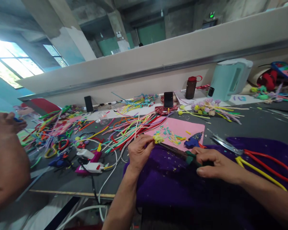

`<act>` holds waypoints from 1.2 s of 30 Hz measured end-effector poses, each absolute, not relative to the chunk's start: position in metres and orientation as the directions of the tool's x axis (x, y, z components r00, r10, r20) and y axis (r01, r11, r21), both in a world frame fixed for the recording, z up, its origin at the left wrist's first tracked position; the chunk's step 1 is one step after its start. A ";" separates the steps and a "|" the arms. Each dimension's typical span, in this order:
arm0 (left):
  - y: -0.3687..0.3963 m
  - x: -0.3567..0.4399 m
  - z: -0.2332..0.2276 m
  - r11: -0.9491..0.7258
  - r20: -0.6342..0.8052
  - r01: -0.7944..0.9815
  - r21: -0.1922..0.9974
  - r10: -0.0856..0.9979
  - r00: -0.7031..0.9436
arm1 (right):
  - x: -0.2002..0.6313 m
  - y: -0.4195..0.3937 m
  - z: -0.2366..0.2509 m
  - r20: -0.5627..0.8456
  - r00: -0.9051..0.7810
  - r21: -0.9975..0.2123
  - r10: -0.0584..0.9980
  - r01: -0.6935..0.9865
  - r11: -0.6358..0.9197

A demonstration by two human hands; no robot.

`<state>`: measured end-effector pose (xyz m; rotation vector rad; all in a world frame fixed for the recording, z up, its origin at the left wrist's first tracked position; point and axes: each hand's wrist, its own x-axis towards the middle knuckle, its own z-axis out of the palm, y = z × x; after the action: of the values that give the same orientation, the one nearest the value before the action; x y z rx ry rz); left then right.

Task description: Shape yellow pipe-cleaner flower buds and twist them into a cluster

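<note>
Between the fingertips of my left hand [139, 152] is a small yellow fuzzy piece [158, 138], pinched at its left side. My right hand [217, 166] is wrapped round the green grip of a long dark tool [174, 150], whose narrow tip meets the yellow piece. Whether the tip touches or clamps it, I cannot tell. Under both hands spreads a purple cloth [156, 182]. Just beyond lies a pink sheet [180, 126] with short yellow and teal cut bits [169, 132] and a blue clip-like object [194, 141]. Large scissors [244, 151] with red and yellow handles rest at the right.
A bundle of coloured fuzzy stems [132, 126] lies left of the pink sheet. White plugs [92, 166] and cables sit near the front edge. Behind stand a phone [168, 99], a brown bottle [191, 88] and a teal kettle [227, 78]. Another person's arm [7, 159] is at the far left.
</note>
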<state>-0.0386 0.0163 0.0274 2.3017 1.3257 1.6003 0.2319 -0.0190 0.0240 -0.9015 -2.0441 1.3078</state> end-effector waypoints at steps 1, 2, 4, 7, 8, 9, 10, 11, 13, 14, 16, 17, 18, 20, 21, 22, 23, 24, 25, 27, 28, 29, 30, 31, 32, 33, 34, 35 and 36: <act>0.016 -0.038 0.028 -0.617 0.733 0.612 0.496 0.674 0.086 | 0.232 -0.020 0.024 0.106 -0.625 -0.905 0.774 0.263 0.336; 0.016 -0.039 0.028 -0.595 0.713 0.604 0.531 0.698 0.061 | 0.231 -0.020 0.024 0.121 -0.619 -0.885 0.776 0.286 0.367; 0.017 -0.040 0.028 -0.534 0.650 0.564 0.630 0.759 -0.007 | 0.231 -0.023 0.025 0.149 -0.602 -0.844 0.784 0.336 0.418; 0.018 -0.042 0.029 -0.430 0.521 0.440 0.788 0.847 -0.104 | 0.230 -0.027 0.027 0.200 -0.574 -0.789 0.794 0.386 0.478; 0.018 -0.043 0.030 -0.402 0.484 0.403 0.822 0.866 -0.123 | 0.229 -0.028 0.027 0.220 -0.570 -0.772 0.792 0.395 0.498; 0.018 -0.043 0.030 -0.382 0.459 0.381 0.842 0.878 -0.135 | 0.229 -0.029 0.027 0.237 -0.568 -0.755 0.788 0.403 0.517; 0.017 -0.043 0.030 -0.373 0.450 0.376 0.848 0.882 -0.140 | 0.228 -0.030 0.027 0.251 -0.568 -0.738 0.784 0.411 0.534; 0.017 -0.043 0.031 -0.373 0.453 0.388 0.843 0.881 -0.138 | 0.228 -0.030 0.026 0.262 -0.568 -0.722 0.780 0.421 0.549; 0.016 -0.041 0.032 -0.392 0.482 0.433 0.812 0.869 -0.117 | 0.228 -0.029 0.024 0.276 -0.565 -0.692 0.777 0.445 0.569; 0.015 -0.040 0.032 -0.406 0.501 0.457 0.791 0.859 -0.103 | 0.228 -0.029 0.023 0.280 -0.563 -0.678 0.777 0.457 0.576; 0.014 -0.039 0.032 -0.433 0.537 0.497 0.752 0.839 -0.083 | 0.228 -0.029 0.022 0.284 -0.561 -0.656 0.777 0.478 0.585; 0.014 -0.038 0.032 -0.444 0.554 0.514 0.734 0.829 -0.074 | 0.228 -0.029 0.021 0.285 -0.560 -0.648 0.778 0.485 0.587; 0.014 -0.038 0.032 -0.456 0.572 0.532 0.713 0.818 -0.066 | 0.227 -0.029 0.021 0.286 -0.559 -0.642 0.778 0.491 0.589; 0.014 -0.037 0.031 -0.482 0.611 0.564 0.670 0.790 -0.051 | 0.227 -0.029 0.021 0.289 -0.557 -0.634 0.779 0.499 0.592; 0.014 -0.037 0.031 -0.495 0.629 0.577 0.650 0.776 -0.043 | 0.227 -0.029 0.021 0.290 -0.555 -0.631 0.780 0.501 0.592; 0.014 -0.037 0.031 -0.506 0.645 0.588 0.631 0.764 -0.035 | 0.227 -0.029 0.021 0.290 -0.553 -0.630 0.781 0.504 0.591; 0.013 -0.037 0.031 -0.516 0.658 0.596 0.615 0.752 -0.029 | 0.226 -0.029 0.021 0.291 -0.551 -0.629 0.783 0.507 0.590; 0.013 -0.037 0.031 -0.523 0.669 0.602 0.603 0.743 -0.024 | 0.226 -0.029 0.021 0.293 -0.547 -0.627 0.784 0.509 0.589; 0.013 -0.037 0.031 -0.529 0.676 0.606 0.594 0.736 -0.021 | 0.226 -0.029 0.021 0.295 -0.545 -0.626 0.785 0.511 0.590; 0.013 -0.037 0.031 -0.535 0.685 0.610 0.584 0.729 -0.017 | 0.226 -0.028 0.021 0.297 -0.543 -0.623 0.785 0.513 0.590; 0.013 -0.037 0.031 -0.536 0.688 0.612 0.582 0.726 -0.018 | 0.226 -0.028 0.021 0.296 -0.545 -0.622 0.785 0.513 0.591; 0.013 -0.037 0.031 -0.536 0.689 0.614 0.579 0.725 -0.017 | 0.226 -0.028 0.021 0.293 -0.546 -0.622 0.785 0.514 0.591; 0.013 -0.037 0.030 -0.537 0.690 0.616 0.576 0.724 -0.014 | 0.226 -0.028 0.021 0.290 -0.547 -0.623 0.785 0.515 0.589; 0.013 -0.037 0.030 -0.539 0.691 0.618 0.573 0.723 -0.010 | 0.226 -0.027 0.021 0.290 -0.546 -0.623 0.786 0.516 0.588; 0.013 -0.037 0.030 -0.541 0.692 0.618 0.570 0.722 -0.006 | 0.226 -0.027 0.020 0.292 -0.543 -0.623 0.787 0.516 0.587; 0.013 -0.037 0.030 -0.544 0.693 0.618 0.567 0.721 -0.001 | 0.226 -0.027 0.020 0.293 -0.543 -0.624 0.787 0.515 0.588; 0.013 -0.037 0.030 -0.547 0.694 0.617 0.565 0.720 0.003 | 0.226 -0.027 0.019 0.296 -0.543 -0.625 0.786 0.512 0.589; 0.013 -0.037 0.030 -0.550 0.694 0.616 0.564 0.720 0.007 | 0.226 -0.027 0.019 0.296 -0.544 -0.626 0.785 0.510 0.590; 0.012 -0.037 0.030 -0.550 0.695 0.617 0.563 0.719 0.008 | 0.226 -0.027 0.019 0.297 -0.546 -0.627 0.784 0.508 0.591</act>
<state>-0.0370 0.0124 0.0300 2.1586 1.4370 1.5932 0.2265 -0.0270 0.0186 -1.0215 -2.2603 0.6477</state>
